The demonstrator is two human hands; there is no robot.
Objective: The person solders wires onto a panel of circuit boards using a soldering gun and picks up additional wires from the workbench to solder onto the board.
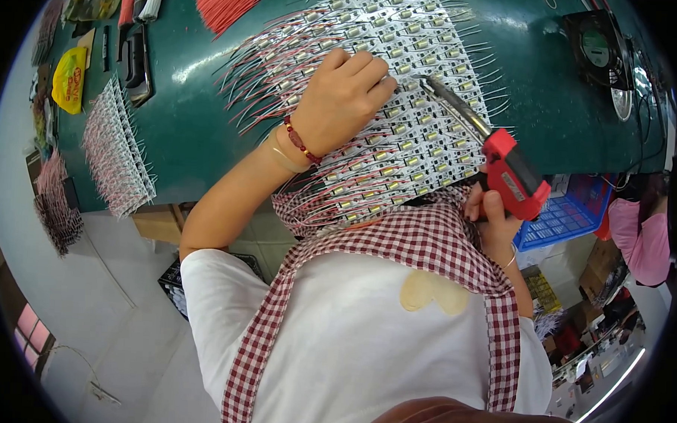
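Note:
My left hand (347, 100) rests over a large panel of small white circuit boards (437, 151), its fingers curled in and pressed together. What they pinch, if anything, is hidden beneath them. My right hand (496, 223), at the panel's near right edge, is closed round the handle of a red and black soldering gun (515, 177). The gun's metal nose slants up and left over the boards, its tip just right of my left fingers. Rows of red and dark wires (265, 75) stick out along the panel's left side, and short pale wires fringe the right.
A bundle of red wires (225, 5) lies at the far edge of the green table (185, 124). Leftward are another wired board panel (118, 148), a yellow bag (69, 81) and hand tools. A black round device (596, 47) stands far right, a blue crate (562, 223) below.

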